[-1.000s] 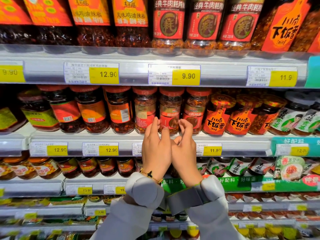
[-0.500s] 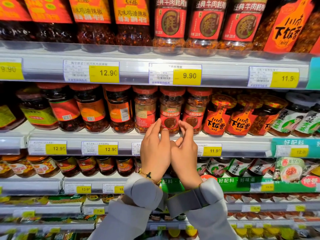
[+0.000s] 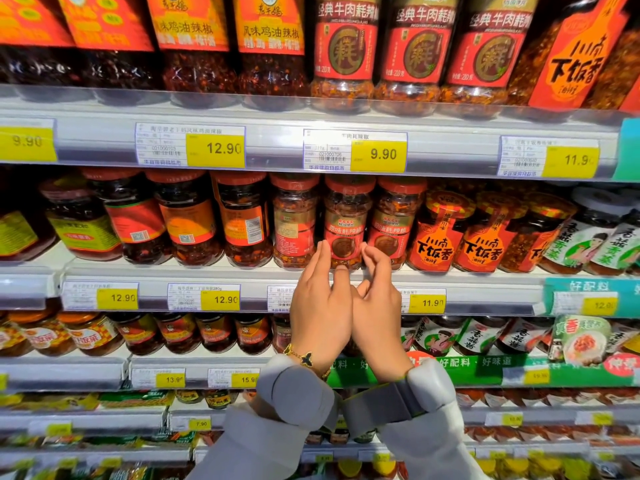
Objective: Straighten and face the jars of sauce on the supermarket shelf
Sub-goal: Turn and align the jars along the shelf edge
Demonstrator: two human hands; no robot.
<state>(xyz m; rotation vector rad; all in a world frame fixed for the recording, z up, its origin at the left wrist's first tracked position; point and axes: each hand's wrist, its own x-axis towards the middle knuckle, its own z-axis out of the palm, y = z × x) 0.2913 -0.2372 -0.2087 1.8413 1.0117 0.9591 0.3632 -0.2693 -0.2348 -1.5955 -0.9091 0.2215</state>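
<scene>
Three red-lidded sauce jars stand side by side on the middle shelf [image 3: 485,277]. The centre sauce jar [image 3: 347,216] shows its red label to the front. My left hand [image 3: 320,306] lies against its lower left side, fingers nearly straight, with the thumb tip on the jar's base. My right hand [image 3: 379,299] has its fingers curled against the lower right side of the same jar. The left neighbour jar [image 3: 294,220] shows the side of its label. The right neighbour jar [image 3: 398,216] faces front.
Dark chili jars [image 3: 187,220] to the left show barcodes and back labels. Orange-labelled jars [image 3: 436,233] stand to the right. Tall bottles [image 3: 346,53] fill the shelf above, whose price rail [image 3: 277,147] overhangs the jars. More jars [image 3: 214,332] sit on the shelf below.
Both hands stay on the centre jar. My left thumb has slid a little to the right along the jar's base. The jar's label has barely turned.
</scene>
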